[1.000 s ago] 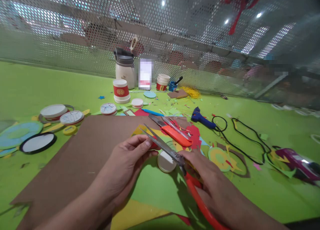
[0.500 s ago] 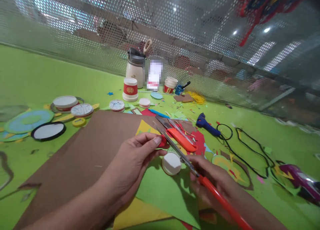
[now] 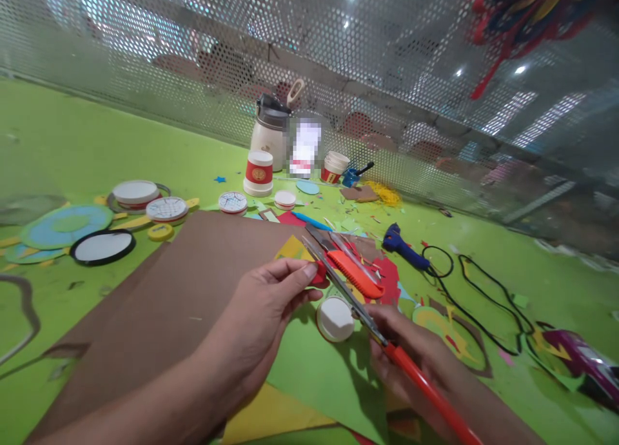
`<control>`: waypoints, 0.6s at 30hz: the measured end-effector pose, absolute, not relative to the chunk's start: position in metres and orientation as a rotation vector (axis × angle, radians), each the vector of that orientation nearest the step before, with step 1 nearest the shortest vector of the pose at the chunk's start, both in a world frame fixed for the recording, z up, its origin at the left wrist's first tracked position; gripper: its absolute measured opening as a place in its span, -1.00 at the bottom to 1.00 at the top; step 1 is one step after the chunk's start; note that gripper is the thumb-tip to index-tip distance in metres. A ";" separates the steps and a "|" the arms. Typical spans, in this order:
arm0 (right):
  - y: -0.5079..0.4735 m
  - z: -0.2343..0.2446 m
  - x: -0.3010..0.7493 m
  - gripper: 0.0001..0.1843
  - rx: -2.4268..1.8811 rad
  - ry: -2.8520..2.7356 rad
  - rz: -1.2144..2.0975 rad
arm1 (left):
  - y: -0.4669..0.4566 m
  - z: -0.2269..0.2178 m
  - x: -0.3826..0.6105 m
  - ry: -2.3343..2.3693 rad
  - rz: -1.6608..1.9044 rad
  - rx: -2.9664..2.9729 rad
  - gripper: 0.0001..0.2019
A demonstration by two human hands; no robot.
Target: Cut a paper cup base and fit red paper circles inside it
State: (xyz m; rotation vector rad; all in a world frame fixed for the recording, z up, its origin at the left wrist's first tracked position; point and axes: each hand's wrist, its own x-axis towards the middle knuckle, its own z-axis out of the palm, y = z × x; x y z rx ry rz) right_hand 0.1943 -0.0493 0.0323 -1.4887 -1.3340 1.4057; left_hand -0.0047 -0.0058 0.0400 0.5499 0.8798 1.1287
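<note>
My left hand (image 3: 271, 309) pinches a small red piece of paper or felt (image 3: 320, 274) between thumb and fingers. In my right hand (image 3: 411, 348) are scissors with red handles (image 3: 420, 380); their metal blades lie along the red piece, touching or very close to it. Beneath the scissors a round white lid (image 3: 335, 318) rests on a green sheet (image 3: 319, 380). An orange utility knife (image 3: 355, 274) lies just beyond the blades, on red scraps (image 3: 389, 277). The far edge of the red piece is partly hidden by the blades.
A large brown sheet (image 3: 193, 284) covers the left middle. A blue glue gun (image 3: 403, 246) with a black cord lies right. Paper cups (image 3: 258, 173), a flask (image 3: 268, 135) and a phone (image 3: 305, 147) stand at the back, before a perforated metal screen (image 3: 203, 84). Several round lids (image 3: 167, 209) lie left.
The whole view has shifted slightly, so the table things appear a little further right. Both hands keep nearly the same pose, still holding the red piece and the scissors.
</note>
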 end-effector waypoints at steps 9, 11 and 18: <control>-0.046 0.041 0.198 -0.70 -1.472 -1.406 1.489 | -0.006 0.038 -0.005 0.870 1.150 0.558 -0.90; -0.047 0.040 0.198 -0.69 -1.474 -1.413 1.478 | -0.006 0.039 -0.004 0.865 1.150 0.552 -0.90; -0.048 0.034 0.194 -0.70 -1.513 -1.362 1.434 | -0.005 0.041 -0.004 0.880 1.140 0.530 -0.89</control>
